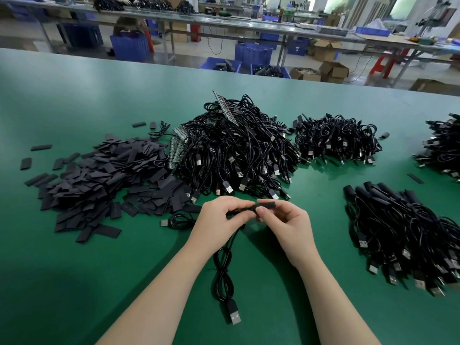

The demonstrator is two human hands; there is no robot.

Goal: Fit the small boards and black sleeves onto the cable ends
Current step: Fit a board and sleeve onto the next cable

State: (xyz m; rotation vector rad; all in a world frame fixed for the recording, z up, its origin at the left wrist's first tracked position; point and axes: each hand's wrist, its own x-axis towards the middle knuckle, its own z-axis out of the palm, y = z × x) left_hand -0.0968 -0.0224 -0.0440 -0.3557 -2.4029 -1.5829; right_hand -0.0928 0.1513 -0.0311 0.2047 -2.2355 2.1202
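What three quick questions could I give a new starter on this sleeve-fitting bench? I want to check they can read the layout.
1. True or false: the left hand and right hand both hold one cable.
2. Which side of the big cable heap holds the loose black sleeves? A) left B) right
3. What connector lies nearest the person?

Key: 1 true; 2 A; 3 a USB plug.

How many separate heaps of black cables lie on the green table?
4: big centre heap, smaller heap to its right, one cut by the right edge, sleeved heap near right. More may lie outside view.
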